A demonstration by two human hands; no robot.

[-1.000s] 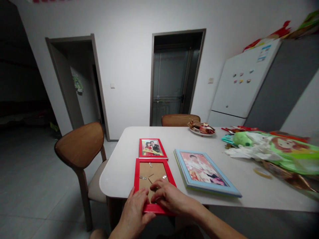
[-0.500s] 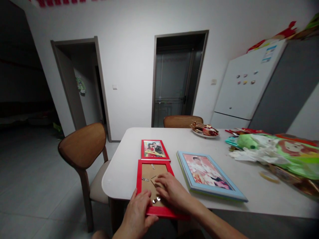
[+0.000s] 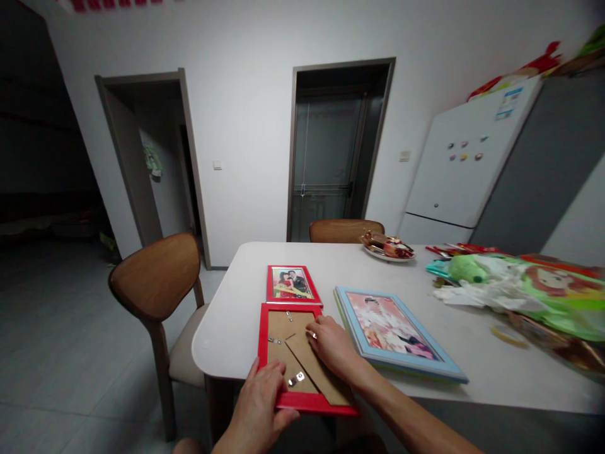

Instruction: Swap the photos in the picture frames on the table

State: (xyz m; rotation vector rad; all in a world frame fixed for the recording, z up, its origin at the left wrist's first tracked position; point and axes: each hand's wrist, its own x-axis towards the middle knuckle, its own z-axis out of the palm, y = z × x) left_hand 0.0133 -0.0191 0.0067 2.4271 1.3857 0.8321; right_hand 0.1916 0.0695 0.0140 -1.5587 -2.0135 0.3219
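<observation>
A red picture frame [image 3: 263,340] lies face down at the table's near edge, its brown backing board [image 3: 280,360] showing with several metal clips [image 3: 296,379]. A brown easel leg [image 3: 321,377] lies slantwise on the board. My left hand [image 3: 263,398] is closed round the frame's near left corner, fingers on top and thumb at the front edge. On the right side, my right hand [image 3: 333,347] has its fingers bent together at the frame's right edge, with something metallic, likely a clip, at the fingertips. Beyond lies a second red picture frame [image 3: 317,295], photo up.
Blue-edged picture frames [image 3: 399,360] lie stacked to the right on the white table [image 3: 227,296]. Farther off are a plate [image 3: 388,257] of wrapped items, a green bag [image 3: 562,309] and a tape roll [image 3: 509,337]. A wooden chair [image 3: 158,277] stands left.
My right hand has moved from the middle of the backing board up and right to the frame's right edge, uncovering the easel leg. My left hand has stayed at the near left corner.
</observation>
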